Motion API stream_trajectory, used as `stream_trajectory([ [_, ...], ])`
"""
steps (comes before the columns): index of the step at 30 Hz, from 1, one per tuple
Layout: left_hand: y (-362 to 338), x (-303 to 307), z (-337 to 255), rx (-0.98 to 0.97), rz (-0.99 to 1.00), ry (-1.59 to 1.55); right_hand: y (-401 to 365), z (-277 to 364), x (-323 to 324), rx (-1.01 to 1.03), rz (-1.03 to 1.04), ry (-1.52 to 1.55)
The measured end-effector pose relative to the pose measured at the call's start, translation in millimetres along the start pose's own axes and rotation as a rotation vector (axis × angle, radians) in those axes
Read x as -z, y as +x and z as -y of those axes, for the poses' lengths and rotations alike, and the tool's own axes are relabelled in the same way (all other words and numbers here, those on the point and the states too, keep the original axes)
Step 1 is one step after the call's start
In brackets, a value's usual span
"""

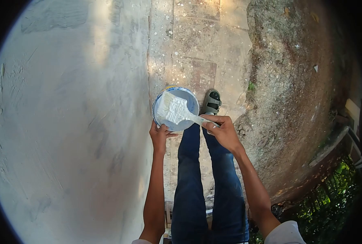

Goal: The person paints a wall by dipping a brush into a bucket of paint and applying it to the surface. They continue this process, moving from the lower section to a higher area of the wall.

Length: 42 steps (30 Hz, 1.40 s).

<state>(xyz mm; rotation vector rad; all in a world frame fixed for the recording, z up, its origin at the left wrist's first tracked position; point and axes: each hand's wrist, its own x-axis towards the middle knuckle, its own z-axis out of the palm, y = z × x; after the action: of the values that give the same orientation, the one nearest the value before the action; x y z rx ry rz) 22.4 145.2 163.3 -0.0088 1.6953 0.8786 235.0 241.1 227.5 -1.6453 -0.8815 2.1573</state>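
My left hand point(160, 136) grips the near rim of a round paint bucket point(192, 104) and holds it up in front of me. A wide paintbrush point(173, 109), its bristles coated in white paint, lies across the bucket's mouth. My right hand point(223, 129) is closed around the brush handle at the bucket's right side. Pale paint fills the bucket under the bristles.
A large plastered wall point(67, 122), grey-white with brush marks, fills the left half of the view. Below me are my legs in blue jeans point(197, 187), a sandalled foot point(211, 101) on a paved path point(197, 49), bare cracked ground point(295, 81) and greenery point(335, 195) at right.
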Motion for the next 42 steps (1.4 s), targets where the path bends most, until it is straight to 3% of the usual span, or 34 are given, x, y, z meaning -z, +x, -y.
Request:
stream_trajectory([
  [3, -2.1, 4.3, 3.8, 0.027, 0.001, -0.036, 11.6, 21.8, -10.6, -0.049, -0.01, 0.027],
  [7, -3.9, 15.1, 15.4, 0.069, 0.012, 0.0, 47.2, 52.1, -62.4, 0.311, -0.11, -0.201],
  [9, -4.7, 18.8, 23.1, 0.039, 0.006, 0.02, 45.1, 96.3, -95.3, 0.236, -0.146, -0.418],
  [13, -5.0, 27.1, 40.5, 0.055, -0.044, 0.001, 59.7, 92.2, -175.2, 0.5, -0.201, -0.502],
  [15, -10.9, 21.9, 21.2, 0.095, 0.017, 0.015, 36.0, 97.6, -206.9, 0.478, -0.164, -0.615],
  [21, -4.4, 37.0, 42.5, 0.047, 0.055, -0.108, -14.6, 105.8, -187.1, 0.427, -0.156, -0.624],
  [24, 0.9, 35.3, 46.6, 0.118, -0.046, 0.015, 18.8, 91.0, -188.0, 0.397, -0.229, -0.583],
  [26, 0.8, 37.7, 36.8, 0.209, 0.063, -0.199, 39.1, 89.4, -196.2, 0.449, -0.288, -0.623],
  [31, -10.2, 24.4, 26.2, 0.08, 0.016, 0.014, -2.8, 104.3, -237.8, 0.481, -0.216, -0.723],
  [37, -13.2, 24.0, 17.9, 0.099, 0.026, 0.046, -27.7, 111.6, -200.5, 0.498, -0.263, -0.653],
  [39, -11.2, 28.2, 26.8, 0.088, 0.018, 0.039, -3.9, 101.1, -194.3, 0.293, -0.286, -0.713],
  [42, -10.8, 30.1, 28.0, 0.058, 0.03, 0.03, 3.5, 100.0, -202.5, 0.306, -0.271, -0.726],
])
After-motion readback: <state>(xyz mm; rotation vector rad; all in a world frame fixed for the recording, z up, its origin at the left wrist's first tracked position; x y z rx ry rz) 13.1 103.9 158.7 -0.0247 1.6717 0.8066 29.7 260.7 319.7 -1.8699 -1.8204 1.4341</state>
